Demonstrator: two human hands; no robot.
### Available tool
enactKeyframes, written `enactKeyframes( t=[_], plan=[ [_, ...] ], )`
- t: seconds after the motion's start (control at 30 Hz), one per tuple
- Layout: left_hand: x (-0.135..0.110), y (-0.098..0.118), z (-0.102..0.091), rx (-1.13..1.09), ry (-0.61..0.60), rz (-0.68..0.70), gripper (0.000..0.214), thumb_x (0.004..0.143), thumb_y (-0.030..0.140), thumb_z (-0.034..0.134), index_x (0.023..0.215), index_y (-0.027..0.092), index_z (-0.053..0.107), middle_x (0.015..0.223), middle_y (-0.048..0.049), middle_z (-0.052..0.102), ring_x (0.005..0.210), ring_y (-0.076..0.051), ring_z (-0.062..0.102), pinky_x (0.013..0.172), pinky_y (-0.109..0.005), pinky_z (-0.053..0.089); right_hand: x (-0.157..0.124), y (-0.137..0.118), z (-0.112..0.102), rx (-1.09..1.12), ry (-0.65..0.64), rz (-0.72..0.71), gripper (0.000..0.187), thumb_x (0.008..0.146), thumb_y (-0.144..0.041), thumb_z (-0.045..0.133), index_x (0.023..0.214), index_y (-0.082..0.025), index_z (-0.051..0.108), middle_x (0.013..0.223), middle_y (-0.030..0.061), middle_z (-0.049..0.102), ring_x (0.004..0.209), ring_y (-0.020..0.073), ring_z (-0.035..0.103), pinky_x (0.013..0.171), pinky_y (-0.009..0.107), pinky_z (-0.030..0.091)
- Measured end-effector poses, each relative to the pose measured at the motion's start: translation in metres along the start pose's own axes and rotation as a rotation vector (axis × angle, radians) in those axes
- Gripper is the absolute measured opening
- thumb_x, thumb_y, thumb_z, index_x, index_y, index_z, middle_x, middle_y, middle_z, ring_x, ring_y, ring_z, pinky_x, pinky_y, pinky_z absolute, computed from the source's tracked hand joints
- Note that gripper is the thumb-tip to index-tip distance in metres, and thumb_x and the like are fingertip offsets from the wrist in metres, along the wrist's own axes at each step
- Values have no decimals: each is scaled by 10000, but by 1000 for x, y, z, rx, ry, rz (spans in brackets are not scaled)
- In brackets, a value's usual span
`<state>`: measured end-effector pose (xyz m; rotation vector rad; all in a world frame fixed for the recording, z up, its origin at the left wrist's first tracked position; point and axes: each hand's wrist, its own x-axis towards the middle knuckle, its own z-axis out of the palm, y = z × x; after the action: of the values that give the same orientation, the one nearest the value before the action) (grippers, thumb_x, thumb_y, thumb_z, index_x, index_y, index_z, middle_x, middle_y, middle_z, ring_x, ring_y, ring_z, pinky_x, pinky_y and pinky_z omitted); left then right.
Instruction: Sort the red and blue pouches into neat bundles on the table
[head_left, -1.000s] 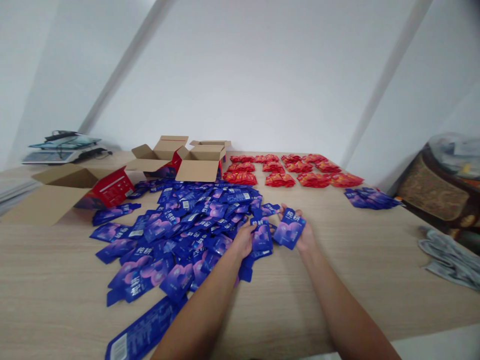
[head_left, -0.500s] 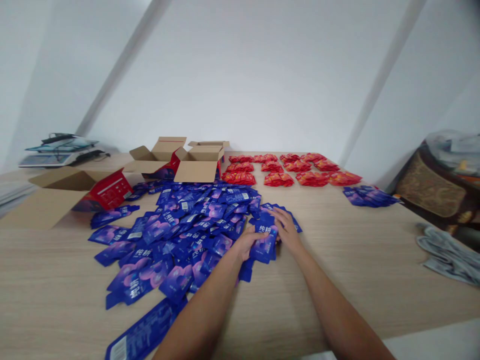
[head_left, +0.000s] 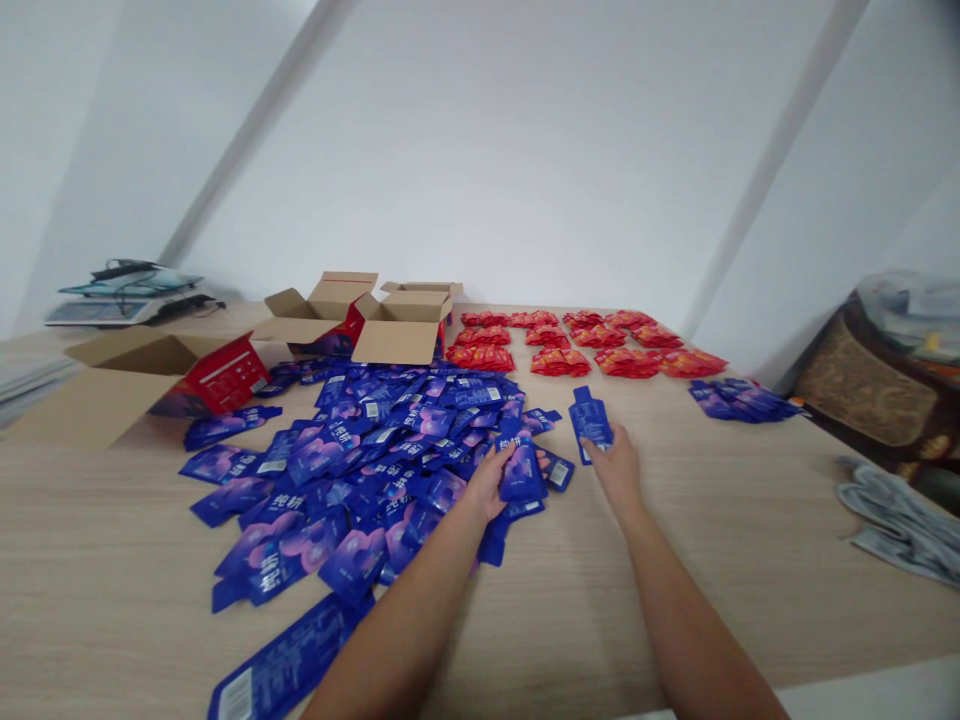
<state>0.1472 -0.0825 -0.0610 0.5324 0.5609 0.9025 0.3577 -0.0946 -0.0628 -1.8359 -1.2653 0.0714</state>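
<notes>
Between the thumb and fingers of my left hand (head_left: 487, 484) is a blue pouch (head_left: 522, 470) with its printed front up, at the right edge of a big heap of blue and purple pouches (head_left: 397, 430). To the right of it, my right hand (head_left: 618, 468) grips another blue pouch (head_left: 590, 418) by its lower end, its small spout-shaped tip pointing away from me. A pouch with a barcode (head_left: 559, 472) lies just beyond my left fingers. Whether my left hand holds more than one pouch I cannot tell.
Red pouches (head_left: 559, 361) lie in rows of small piles at the back. A fanned pile of blue pouches (head_left: 739, 398) is at the right. Open cartons (head_left: 405, 340) stand behind the heap, another carton (head_left: 217, 378) at left. Grey cloth gloves (head_left: 892, 510) rest far right.
My right hand has moved right, away from my left hand, and now carries a single blue pouch. My left hand stays near the heap's edge with its pouch.
</notes>
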Motion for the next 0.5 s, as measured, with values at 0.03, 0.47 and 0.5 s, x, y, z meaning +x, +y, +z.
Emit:
enactKeyframes(
  t=[0.03, 0.47, 0.5],
  plan=[
    [1, -1, 1, 2, 27, 19, 309, 826, 296, 570, 1085, 132, 536, 875, -121, 697, 763, -233, 688, 694, -376, 554, -5, -9, -3, 4, -1, -68, 435, 765, -354, 515, 1142, -137, 511, 948, 110, 646, 846, 254, 603, 750, 358, 457],
    [-5, -2, 7, -3, 144, 149, 335, 685, 370, 714, 938, 165, 633, 837, -53, 696, 772, -177, 661, 724, -268, 514, -71, -90, 15, -210, -274, -641, 406, 898, -322, 392, 1219, -117, 531, 1161, 168, 598, 1086, 282, 491, 938, 436, 389],
    [-5, -3, 7, -2, 180, 172, 309, 682, 343, 714, 918, 160, 634, 807, -45, 693, 744, -170, 658, 708, -261, 513, -68, -88, 13, -137, -281, -641, 396, 905, -350, 382, 1191, -139, 555, 1146, 146, 607, 1083, 268, 492, 947, 428, 389]
  ],
)
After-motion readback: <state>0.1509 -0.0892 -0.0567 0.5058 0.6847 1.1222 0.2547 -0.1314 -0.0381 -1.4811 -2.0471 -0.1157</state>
